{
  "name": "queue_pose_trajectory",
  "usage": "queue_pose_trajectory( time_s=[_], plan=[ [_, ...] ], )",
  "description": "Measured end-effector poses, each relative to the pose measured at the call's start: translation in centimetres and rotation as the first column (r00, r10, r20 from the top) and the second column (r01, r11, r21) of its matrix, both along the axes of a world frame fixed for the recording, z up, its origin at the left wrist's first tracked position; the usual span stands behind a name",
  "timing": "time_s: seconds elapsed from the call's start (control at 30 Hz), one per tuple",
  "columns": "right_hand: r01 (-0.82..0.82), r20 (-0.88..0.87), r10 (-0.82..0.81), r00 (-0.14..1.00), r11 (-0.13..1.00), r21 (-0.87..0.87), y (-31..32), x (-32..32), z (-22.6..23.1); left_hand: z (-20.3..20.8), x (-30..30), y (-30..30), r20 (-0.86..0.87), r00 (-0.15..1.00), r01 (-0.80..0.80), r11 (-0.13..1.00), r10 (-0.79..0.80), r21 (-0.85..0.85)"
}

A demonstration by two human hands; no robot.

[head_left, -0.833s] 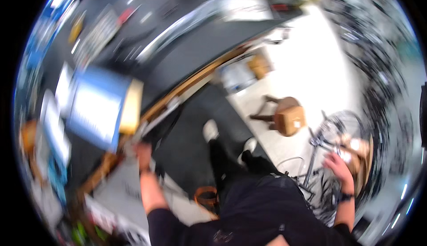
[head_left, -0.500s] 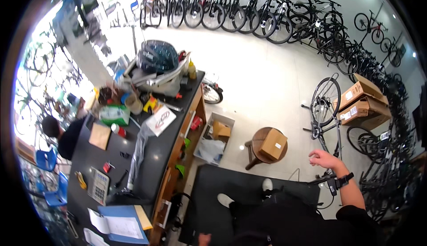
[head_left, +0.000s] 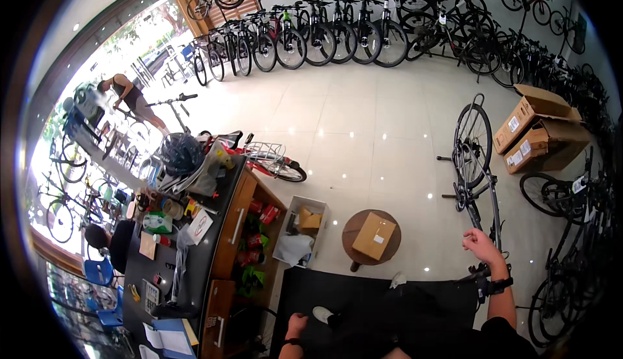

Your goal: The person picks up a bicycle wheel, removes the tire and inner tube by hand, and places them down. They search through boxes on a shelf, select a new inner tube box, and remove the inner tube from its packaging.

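bicycle (head_left: 461, 195) is being overlapped in view only by the half-open, seemingly empty right hand (head_left: 481, 246); left of it, the curled left hand (head_left: 296, 324), contents unclear, is now being shown whole.

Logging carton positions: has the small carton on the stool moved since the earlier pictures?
No, no shift shows: the small carton rests on the round stool, just beyond the black mat, as before.

A dark-framed bicycle (head_left: 463, 194) rests lengthwise on glossy pale floor tiles (head_left: 383, 138), its spoked black-tyred wheel (head_left: 473, 143) at the far end.
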State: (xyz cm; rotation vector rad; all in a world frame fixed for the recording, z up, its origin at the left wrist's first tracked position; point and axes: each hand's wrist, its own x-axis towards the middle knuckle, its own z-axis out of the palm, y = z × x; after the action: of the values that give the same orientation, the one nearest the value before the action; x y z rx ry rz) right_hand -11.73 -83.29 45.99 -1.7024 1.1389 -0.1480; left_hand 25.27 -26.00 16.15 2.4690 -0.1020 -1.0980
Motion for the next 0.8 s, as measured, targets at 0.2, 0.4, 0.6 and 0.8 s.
queue_pose_trajectory(
  time_s=[0.2,0.4,0.6,0.8],
  plan=[
    [0.092,0.164,-0.098,0.982,0.995,0.047,-3.5,-6.2,2.1,2.3,-3.9,-14.2,-0.174,0.815,0.555,0.831,-0.552,-0.035],
    [0.244,0.300,-0.222,0.928,0.969,-0.037,-4.9,-9.9,3.4,6.5,-3.4,-29.3,-0.120,0.611,0.773,0.622,-0.783,-0.127],
    [0.324,0.397,-0.317,0.862,0.945,0.051,-7.2,-11.1,3.9,4.9,2.9,-40.2,0.022,0.677,0.736,0.677,-0.736,-0.001],
    [0.305,0.400,-0.300,0.866,0.951,0.053,-15.7,-8.2,2.6,2.6,3.3,-47.3,0.044,0.581,0.813,0.582,-0.813,0.013]
  ],
)
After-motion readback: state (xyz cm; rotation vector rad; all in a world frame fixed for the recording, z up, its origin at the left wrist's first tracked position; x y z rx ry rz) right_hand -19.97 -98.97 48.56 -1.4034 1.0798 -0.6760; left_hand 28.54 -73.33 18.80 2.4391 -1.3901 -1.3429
